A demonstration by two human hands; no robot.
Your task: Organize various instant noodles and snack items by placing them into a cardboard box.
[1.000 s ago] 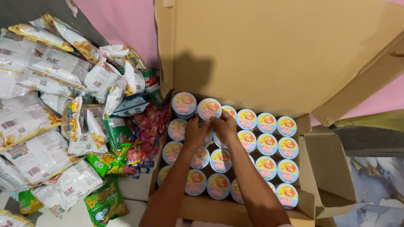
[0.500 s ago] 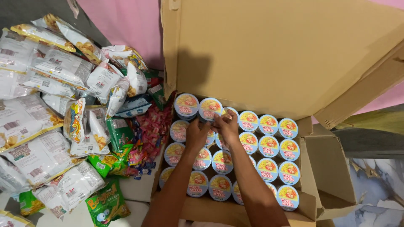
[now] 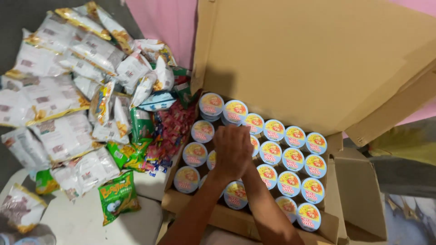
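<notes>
Hands over the cups in the cardboard box [image 3: 336, 218]

Our left hand [image 3: 229, 152] and right hand [image 3: 245, 154] overlap on one noodle cup [image 3: 213, 159] mid-box; whether fingers clasp it, we cannot tell. We should lift straight, sparing neighbours. Snack packets [image 3: 68, 131] lie left of the box, its flap [image 3: 309, 59] behind.

one open cardboard box [image 3: 345, 199], about twenty lidded cups [image 3: 271, 152].

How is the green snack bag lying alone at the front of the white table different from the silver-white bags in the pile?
The green snack bag is bright green with a cartoon picture and looks smaller; the silver-white bags are pale with yellow edges and look larger. The green bag lies flat and apart, near the cardboard box; the silver-white ones overlap in a heap. Both kinds are sealed, puffy packets.
</notes>
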